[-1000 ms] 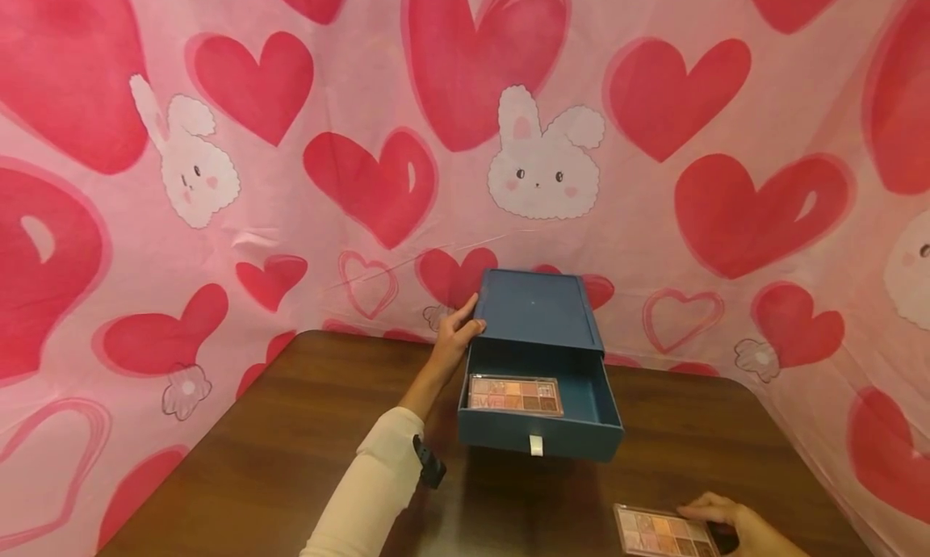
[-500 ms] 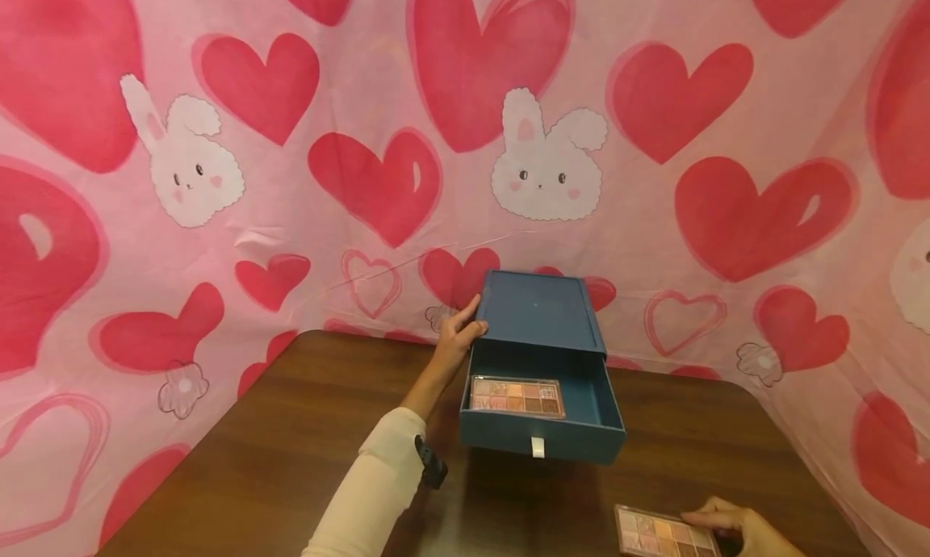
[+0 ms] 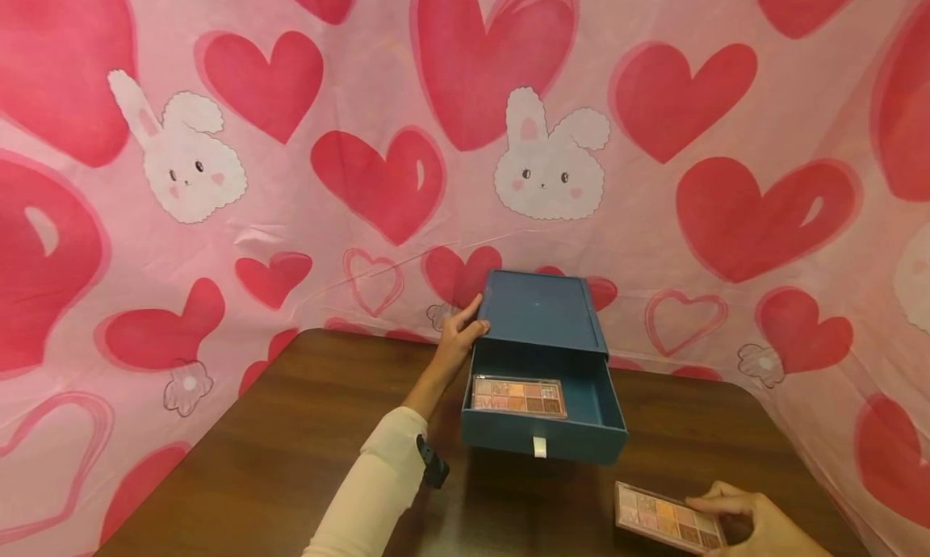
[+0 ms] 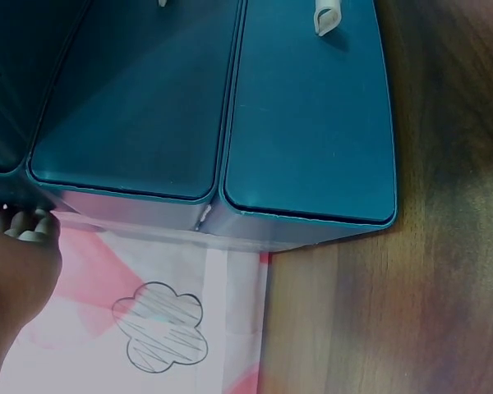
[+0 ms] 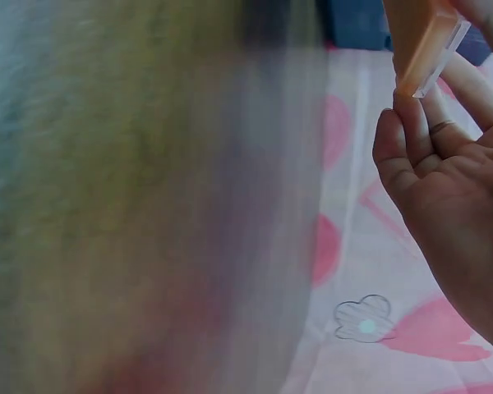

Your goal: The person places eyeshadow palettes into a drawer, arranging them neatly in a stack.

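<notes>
An eyeshadow palette point(image 3: 664, 518) with several pinkish and brown pans is held at one end by my right hand point(image 3: 763, 525), thumb on top, at the lower right of the head view. In the right wrist view, the palette's clear edge point(image 5: 440, 61) lies between thumb and fingers. My left hand point(image 3: 456, 337) rests against the left side of a blue drawer cabinet point(image 3: 538, 311), its thumb at the top edge. The cabinet's top drawer point(image 3: 545, 437) is pulled out. A second eyeshadow palette point(image 3: 519, 397) lies in that drawer's left part.
Lower drawer fronts point(image 4: 312, 123) with white pull tabs are closed in the left wrist view. The cabinet stands on a brown wooden table point(image 3: 327, 412). Behind it hangs a pink cloth point(image 3: 465, 194) with hearts and rabbits.
My right hand has raised the palette slightly, and it is now tilted, its right end lower in the view. The left hand, the cabinet and the drawer stay as they were.
</notes>
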A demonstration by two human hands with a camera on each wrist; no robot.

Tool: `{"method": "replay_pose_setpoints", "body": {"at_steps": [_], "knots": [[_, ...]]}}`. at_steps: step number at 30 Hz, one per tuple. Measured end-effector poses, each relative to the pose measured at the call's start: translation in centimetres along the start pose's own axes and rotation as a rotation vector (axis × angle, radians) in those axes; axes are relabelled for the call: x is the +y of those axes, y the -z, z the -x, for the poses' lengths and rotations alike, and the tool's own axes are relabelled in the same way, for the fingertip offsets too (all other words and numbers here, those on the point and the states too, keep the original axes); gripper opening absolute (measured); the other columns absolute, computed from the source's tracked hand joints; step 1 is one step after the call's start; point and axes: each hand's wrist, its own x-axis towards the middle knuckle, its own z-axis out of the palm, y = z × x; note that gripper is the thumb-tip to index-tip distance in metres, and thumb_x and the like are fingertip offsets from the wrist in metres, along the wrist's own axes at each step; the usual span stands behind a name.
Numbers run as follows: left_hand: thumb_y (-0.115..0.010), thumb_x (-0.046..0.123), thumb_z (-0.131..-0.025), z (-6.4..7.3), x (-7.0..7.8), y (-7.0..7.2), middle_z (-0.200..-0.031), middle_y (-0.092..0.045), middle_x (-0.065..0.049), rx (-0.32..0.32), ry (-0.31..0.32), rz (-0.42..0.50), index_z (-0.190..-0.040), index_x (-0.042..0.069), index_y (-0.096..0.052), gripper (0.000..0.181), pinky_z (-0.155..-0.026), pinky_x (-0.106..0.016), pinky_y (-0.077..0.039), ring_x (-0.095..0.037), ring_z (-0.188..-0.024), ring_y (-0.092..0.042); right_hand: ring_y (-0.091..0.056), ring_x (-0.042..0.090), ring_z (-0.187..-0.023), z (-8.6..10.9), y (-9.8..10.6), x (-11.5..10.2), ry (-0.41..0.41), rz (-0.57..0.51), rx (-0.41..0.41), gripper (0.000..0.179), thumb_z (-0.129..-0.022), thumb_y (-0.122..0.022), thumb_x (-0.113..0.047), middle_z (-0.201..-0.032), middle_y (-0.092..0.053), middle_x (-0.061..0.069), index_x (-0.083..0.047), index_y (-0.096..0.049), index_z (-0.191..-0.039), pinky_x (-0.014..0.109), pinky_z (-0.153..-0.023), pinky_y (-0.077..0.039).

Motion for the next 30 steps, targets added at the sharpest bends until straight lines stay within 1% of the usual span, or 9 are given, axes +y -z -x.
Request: {"method": "replay_pose_setpoints", "body": {"at_steps": [2, 6, 9, 12, 15, 17, 22, 26, 30], "knots": [[-0.056, 0.008, -0.088, 0.1, 0.1, 0.0, -0.114, -0.067, -0.032, -0.003, 0.004, 0.011, -0.15, -0.008, -0.041, 0.066, -0.092, -0.01, -0.045, 0.003, -0.09, -0.059, -0.052, 0.008, -0.087, -0.2, 0.2, -0.5, -0.029, 0.083, 0.015, 0.078, -0.061, -0.076, 0.022, -0.1, -0.061, -0.003, -0.003, -0.066, -0.134, 0.02, -0.067, -0.039], [-0.056, 0.009, -0.088, 0.1, 0.0, 0.0, -0.114, -0.067, -0.032, -0.005, -0.001, 0.019, -0.15, -0.008, -0.04, 0.067, -0.093, -0.01, -0.045, 0.002, -0.091, -0.058, -0.05, 0.002, -0.089, -0.4, 0.7, -1.8, -0.249, 0.28, 0.061, 0.064, -0.068, -0.078, 0.01, -0.098, -0.062, -0.012, -0.014, -0.073, -0.127, 0.017, -0.07, -0.036], [-0.056, 0.008, -0.088, 0.0, -0.1, 0.0, -0.113, -0.066, -0.033, -0.002, 0.001, 0.014, -0.15, -0.007, -0.04, 0.066, -0.092, -0.01, -0.045, 0.001, -0.09, -0.059, -0.05, 0.0, -0.089, -0.7, 1.1, -2.7, -0.351, 0.358, 0.095, 0.058, -0.07, -0.08, 0.006, -0.096, -0.062, -0.016, -0.016, -0.075, -0.123, 0.017, -0.072, -0.034], [-0.055, 0.008, -0.089, 0.0, -0.1, 0.0, -0.122, -0.064, -0.035, -0.007, 0.006, 0.009, -0.151, -0.004, -0.041, 0.065, -0.094, -0.01, -0.043, 0.001, -0.094, -0.058, -0.049, 0.001, -0.087, -1.4, 1.3, -3.3, -0.318, 0.371, 0.141, 0.06, -0.067, -0.081, 0.009, -0.094, -0.06, -0.015, -0.014, -0.075, -0.122, 0.018, -0.07, -0.033], [-0.055, 0.009, -0.09, 0.0, -0.1, 0.1, -0.127, -0.063, -0.034, -0.009, 0.013, 0.001, -0.151, -0.002, -0.043, 0.063, -0.097, -0.01, -0.042, 0.001, -0.097, -0.057, -0.05, 0.003, -0.087, -2.2, 1.6, -4.1, -0.294, 0.38, 0.156, 0.059, -0.066, -0.081, 0.009, -0.094, -0.061, -0.015, -0.013, -0.075, -0.121, 0.019, -0.072, -0.034], [-0.055, 0.009, -0.09, 0.0, -0.1, 0.1, -0.124, -0.065, -0.032, -0.007, 0.015, -0.003, -0.151, -0.002, -0.043, 0.063, -0.097, -0.011, -0.042, 0.0, -0.097, -0.057, -0.05, 0.002, -0.088, -2.8, 1.9, -4.6, -0.275, 0.386, 0.154, 0.059, -0.065, -0.082, 0.008, -0.095, -0.062, -0.014, -0.012, -0.075, -0.12, 0.018, -0.074, -0.035], [-0.056, 0.008, -0.089, 0.0, -0.1, 0.1, -0.103, -0.071, -0.021, -0.002, 0.009, 0.005, -0.151, -0.005, -0.042, 0.064, -0.094, -0.012, -0.044, -0.001, -0.091, -0.059, -0.05, 0.002, -0.089, -4.2, 2.9, -5.7, -0.225, 0.386, 0.161, 0.06, -0.061, -0.084, 0.007, -0.097, -0.063, -0.013, -0.009, -0.075, -0.119, 0.016, -0.08, -0.035], [-0.056, 0.008, -0.089, 0.0, 0.0, 0.1, -0.099, -0.071, -0.013, -0.004, 0.005, 0.005, -0.15, -0.005, -0.042, 0.065, -0.092, -0.012, -0.045, 0.0, -0.09, -0.059, -0.05, 0.0, -0.092, -5.1, 3.6, -6.3, -0.21, 0.388, 0.178, 0.061, -0.059, -0.083, 0.007, -0.098, -0.064, -0.012, -0.007, -0.075, -0.118, 0.013, -0.084, -0.033], [-0.056, 0.008, -0.088, 0.1, 0.1, 0.1, -0.1, -0.071, -0.015, 0.003, 0.009, 0.001, -0.151, -0.005, -0.042, 0.065, -0.092, -0.011, -0.045, 0.0, -0.09, -0.059, -0.049, 0.0, -0.095, -5.9, 4.0, -6.9, -0.202, 0.383, 0.172, 0.061, -0.06, -0.083, 0.008, -0.099, -0.063, -0.013, -0.006, -0.075, -0.119, 0.012, -0.087, -0.031]]}}
